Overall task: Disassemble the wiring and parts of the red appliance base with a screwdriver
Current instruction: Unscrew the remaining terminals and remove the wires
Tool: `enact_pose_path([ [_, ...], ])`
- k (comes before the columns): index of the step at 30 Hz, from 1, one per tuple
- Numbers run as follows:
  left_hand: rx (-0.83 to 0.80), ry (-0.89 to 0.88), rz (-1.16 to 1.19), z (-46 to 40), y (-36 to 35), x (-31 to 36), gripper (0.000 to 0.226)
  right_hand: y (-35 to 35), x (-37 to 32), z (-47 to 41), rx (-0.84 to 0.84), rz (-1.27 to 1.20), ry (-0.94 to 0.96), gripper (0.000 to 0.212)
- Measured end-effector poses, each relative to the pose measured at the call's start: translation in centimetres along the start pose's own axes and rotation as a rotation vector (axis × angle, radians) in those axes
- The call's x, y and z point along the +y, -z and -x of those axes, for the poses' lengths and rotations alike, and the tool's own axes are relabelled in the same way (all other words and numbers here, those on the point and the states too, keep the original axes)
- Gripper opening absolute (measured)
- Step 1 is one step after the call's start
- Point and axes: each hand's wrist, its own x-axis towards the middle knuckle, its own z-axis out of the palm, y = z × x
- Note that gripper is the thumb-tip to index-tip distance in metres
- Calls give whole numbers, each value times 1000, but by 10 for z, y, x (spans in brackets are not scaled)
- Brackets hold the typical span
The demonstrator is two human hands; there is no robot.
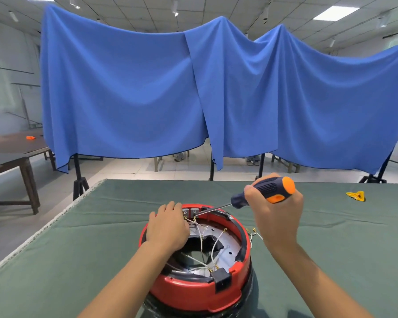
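- Bare green desk (83, 249) to the left of the red base (193, 292), open for passage.
- Open cloth to the right too, up to a small yellow scrap (356, 195) near the far right edge.
- Loose wire ends (253, 234) lying just beside the base's right wall.
- Inside the ring: white wires (214, 246) crossing the hollow, black connector block (221, 279) on the near rim.
- Far rim crowded by both hands: left (168, 228), right (276, 210), with the screwdriver (260, 191) slanting between.

Head cam, looks fwd/down, close over green table (83, 237).

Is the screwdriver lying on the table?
No, the right hand grips the screwdriver above the red base.
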Motion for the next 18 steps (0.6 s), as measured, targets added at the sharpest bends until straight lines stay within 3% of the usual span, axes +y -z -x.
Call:
enact_pose_path([
  [8,-45,-103,75,-13,-4,-8,59,-1,19,-1,74,-36,8,17],
  [18,-55,-109,99,-15,-4,-8,64,-3,31,-3,71,-37,29,17],
])
